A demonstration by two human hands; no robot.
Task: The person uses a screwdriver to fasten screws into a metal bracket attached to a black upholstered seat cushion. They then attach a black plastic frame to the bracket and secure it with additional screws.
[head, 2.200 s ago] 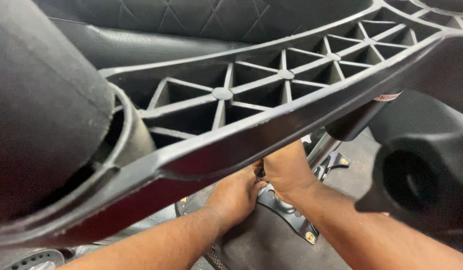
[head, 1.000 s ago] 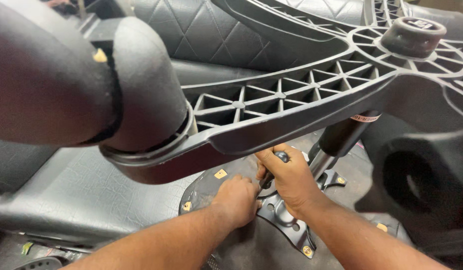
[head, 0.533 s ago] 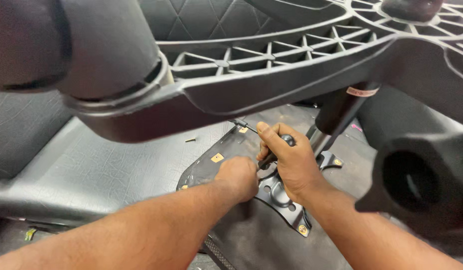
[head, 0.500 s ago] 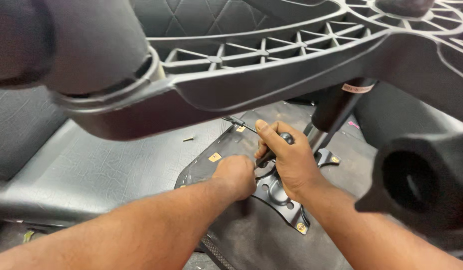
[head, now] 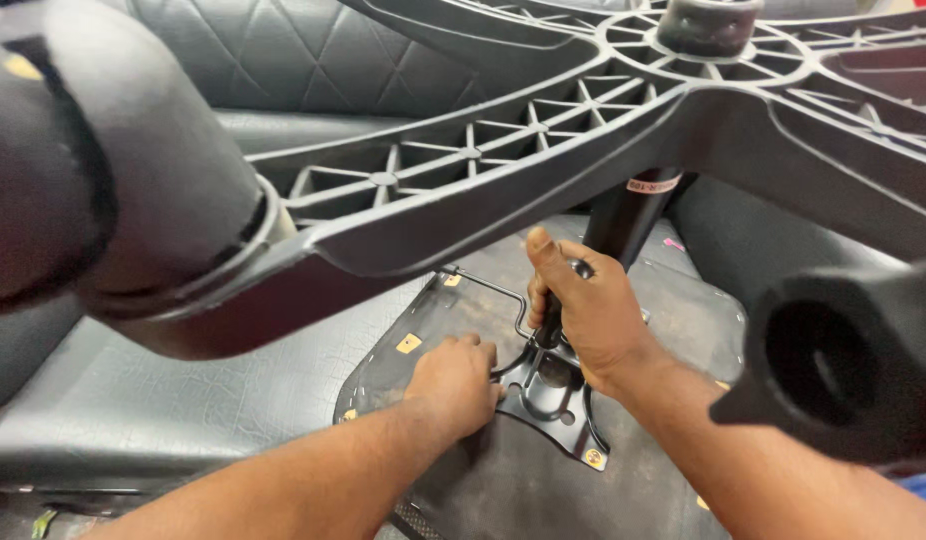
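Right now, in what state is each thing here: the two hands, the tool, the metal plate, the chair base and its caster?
Left hand: pressed flat on the seat underside, beside the plate.
Right hand: closed around the tool handle, thumb up.
Tool: upright, tip down at the plate.
Metal plate: lying on the seat underside.
Chair base: fixed on the gas cylinder, legs spread.
Caster: on its leg end.
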